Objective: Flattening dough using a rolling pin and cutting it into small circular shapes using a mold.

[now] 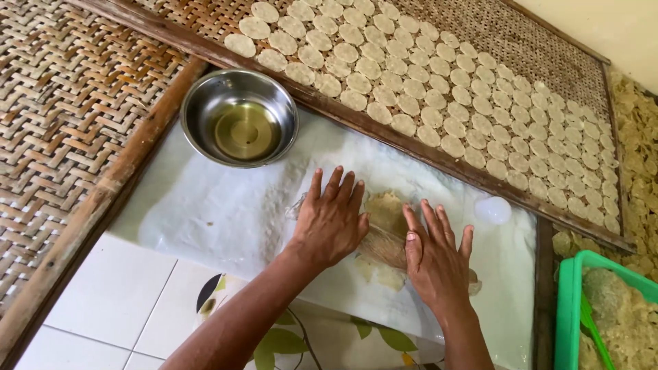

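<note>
Left hand (331, 223) and right hand (436, 257), fingers spread flat, press a rolling pin (384, 248) over dough (386, 209) on a white sheet (226, 212), spreading force evenly; steel bowl (239, 117) at its far left corner

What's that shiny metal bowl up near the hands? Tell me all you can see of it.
The bowl is round, of polished steel by its look, with a wide rolled rim and a flat base. It stands upright on the white sheet, at its upper left corner, close to the wooden frame of the woven tray of pale discs. A shallow pool of clear yellowish liquid, perhaps oil, lies in its bottom. Nothing touches it; both hands are lower down on the sheet, with the left hand the nearer.
</note>
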